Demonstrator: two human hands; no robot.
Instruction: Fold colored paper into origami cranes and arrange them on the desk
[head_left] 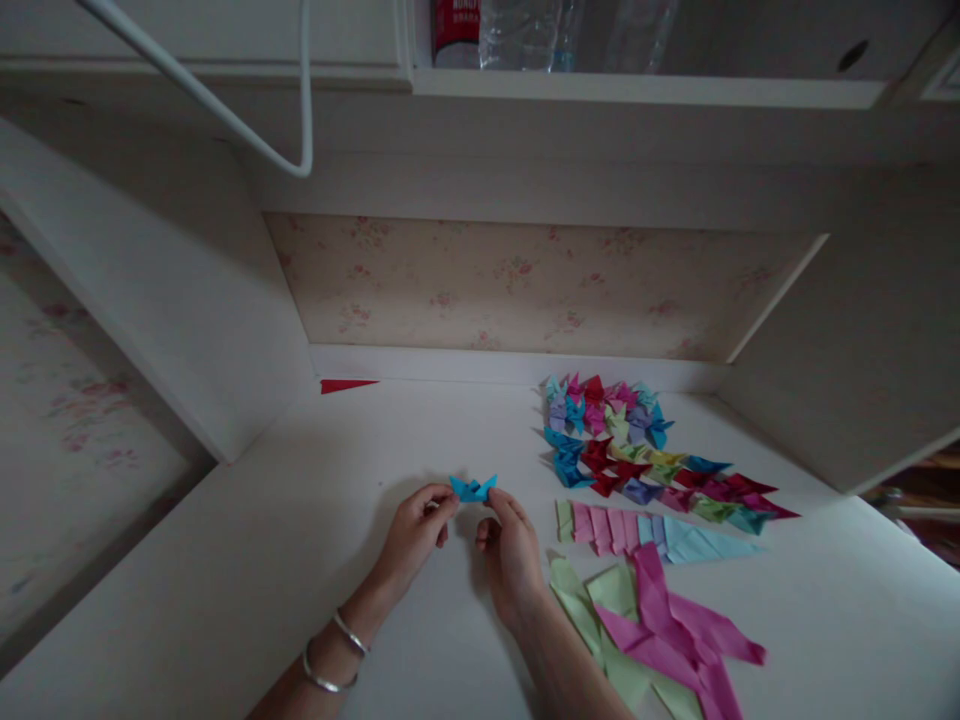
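Note:
A small blue folded-paper boat (472,490) is held between my two hands, a little above the white desk. My left hand (420,525) pinches its left tip with thumb and forefinger. On the other side, my right hand (511,550) grips the right tip the same way, its other fingers curled in. Both ends of the boat point upward, and a small peak shows in its middle. Two silver bangles circle my left wrist.
Rows of small colourful folded-paper pieces (600,465) lie to the right. Nearer are overlapping pastel folded strips (607,527), then large pink (664,615) and green folded papers (622,650). A red paper sliver (345,385) rests at the back left. Bottles (517,35) stand on the shelf above.

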